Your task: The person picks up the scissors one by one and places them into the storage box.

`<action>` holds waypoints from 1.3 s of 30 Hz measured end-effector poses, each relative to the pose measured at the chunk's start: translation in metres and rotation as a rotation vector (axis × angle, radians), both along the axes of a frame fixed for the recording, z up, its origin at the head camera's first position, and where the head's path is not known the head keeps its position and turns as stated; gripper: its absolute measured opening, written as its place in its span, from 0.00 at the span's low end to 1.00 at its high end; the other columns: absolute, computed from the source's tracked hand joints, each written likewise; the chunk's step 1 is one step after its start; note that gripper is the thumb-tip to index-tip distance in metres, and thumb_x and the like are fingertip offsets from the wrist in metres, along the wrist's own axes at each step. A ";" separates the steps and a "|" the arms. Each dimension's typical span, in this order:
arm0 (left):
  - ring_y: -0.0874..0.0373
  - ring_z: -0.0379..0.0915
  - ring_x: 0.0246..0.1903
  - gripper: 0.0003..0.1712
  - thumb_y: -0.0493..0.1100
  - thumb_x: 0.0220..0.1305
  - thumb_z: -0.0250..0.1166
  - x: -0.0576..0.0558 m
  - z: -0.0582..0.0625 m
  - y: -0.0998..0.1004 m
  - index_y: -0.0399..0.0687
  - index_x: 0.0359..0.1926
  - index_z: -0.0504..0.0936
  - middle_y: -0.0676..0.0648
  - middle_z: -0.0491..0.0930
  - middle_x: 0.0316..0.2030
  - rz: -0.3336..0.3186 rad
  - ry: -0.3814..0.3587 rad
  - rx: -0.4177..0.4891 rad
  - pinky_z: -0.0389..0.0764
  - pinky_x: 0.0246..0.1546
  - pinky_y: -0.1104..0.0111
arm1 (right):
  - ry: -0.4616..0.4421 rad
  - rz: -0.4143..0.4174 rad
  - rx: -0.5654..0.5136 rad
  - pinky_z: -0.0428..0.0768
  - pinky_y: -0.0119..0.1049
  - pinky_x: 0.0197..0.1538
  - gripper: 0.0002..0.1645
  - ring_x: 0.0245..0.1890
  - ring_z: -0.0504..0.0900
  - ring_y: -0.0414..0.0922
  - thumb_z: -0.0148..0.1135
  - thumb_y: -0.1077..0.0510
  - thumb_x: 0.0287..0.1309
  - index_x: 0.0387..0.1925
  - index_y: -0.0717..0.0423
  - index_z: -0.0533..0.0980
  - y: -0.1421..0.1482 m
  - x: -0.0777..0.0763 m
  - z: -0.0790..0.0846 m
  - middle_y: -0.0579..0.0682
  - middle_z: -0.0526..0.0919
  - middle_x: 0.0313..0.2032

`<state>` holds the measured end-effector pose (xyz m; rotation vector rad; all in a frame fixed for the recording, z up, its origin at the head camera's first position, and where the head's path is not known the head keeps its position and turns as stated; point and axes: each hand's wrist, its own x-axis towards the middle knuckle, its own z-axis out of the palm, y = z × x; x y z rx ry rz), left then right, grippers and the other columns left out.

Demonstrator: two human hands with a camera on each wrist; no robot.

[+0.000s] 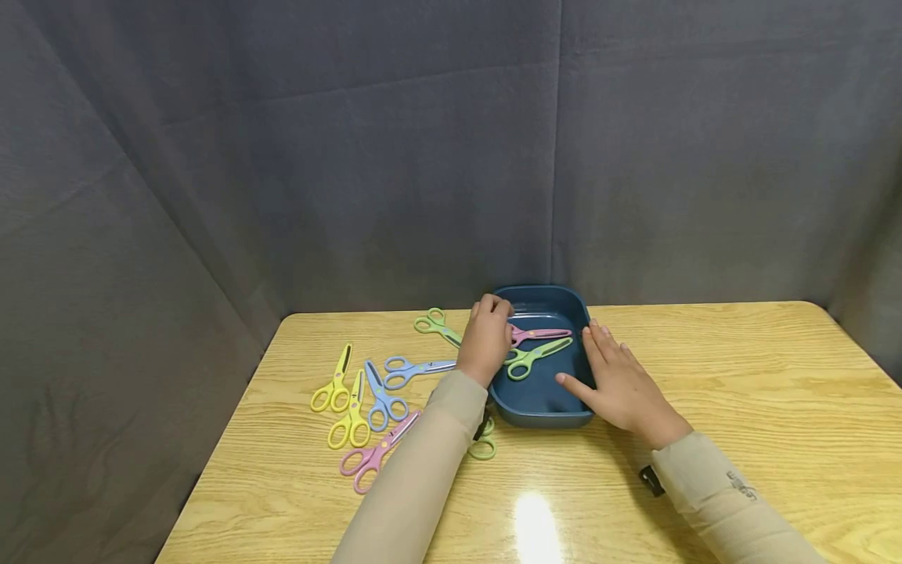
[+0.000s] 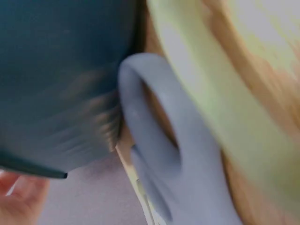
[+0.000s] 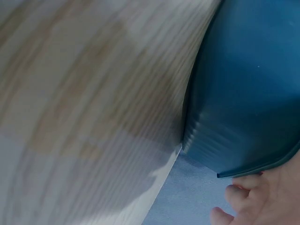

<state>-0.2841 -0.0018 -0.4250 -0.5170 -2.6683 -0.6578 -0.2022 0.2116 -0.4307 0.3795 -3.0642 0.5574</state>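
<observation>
Tub (image 1: pixel 543 401) near desk's (image 1: pixel 747 407) far edge; pink scissors (image 1: pixel 544 334) and green scissors (image 1: pixel 539 355) inside. Left hand (image 1: pixel 486 338) bent over tub's left rim, beside pink handles; cannot tell whether gripping. Right hand (image 1: pixel 623 388) spread wide at right rim. Yellow scissors (image 1: pixel 339 382) toward desk's left edge.

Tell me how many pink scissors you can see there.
2. One pink pair is in the blue bin, by the left hand; the other pink pair lies on the table near the left sleeve. Others may be hidden.
</observation>
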 end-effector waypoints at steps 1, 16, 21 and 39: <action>0.51 0.72 0.52 0.10 0.34 0.71 0.60 0.001 0.000 -0.002 0.43 0.51 0.83 0.44 0.75 0.53 0.007 0.007 0.012 0.78 0.54 0.66 | 0.000 -0.001 -0.001 0.45 0.64 0.74 0.61 0.78 0.42 0.64 0.45 0.25 0.68 0.78 0.70 0.44 0.000 0.000 0.000 0.67 0.42 0.78; 0.43 0.75 0.52 0.14 0.36 0.70 0.62 0.016 0.007 -0.035 0.44 0.54 0.81 0.39 0.78 0.52 0.073 -0.027 0.059 0.82 0.47 0.54 | 0.010 -0.001 -0.020 0.45 0.64 0.74 0.62 0.78 0.42 0.64 0.46 0.25 0.68 0.78 0.69 0.43 0.002 -0.001 -0.001 0.67 0.42 0.78; 0.41 0.74 0.54 0.17 0.38 0.71 0.60 0.024 0.009 -0.054 0.43 0.59 0.80 0.38 0.77 0.56 0.083 -0.113 0.072 0.80 0.46 0.50 | 0.004 -0.002 -0.017 0.45 0.64 0.74 0.62 0.78 0.42 0.64 0.45 0.25 0.68 0.78 0.69 0.43 0.002 0.000 -0.001 0.67 0.42 0.78; 0.35 0.67 0.62 0.27 0.29 0.66 0.63 0.034 0.003 -0.105 0.39 0.66 0.76 0.34 0.71 0.63 0.123 -0.375 -0.094 0.78 0.55 0.49 | 0.012 -0.005 -0.019 0.45 0.64 0.74 0.62 0.78 0.42 0.63 0.45 0.25 0.68 0.78 0.70 0.43 0.003 0.000 -0.001 0.67 0.41 0.78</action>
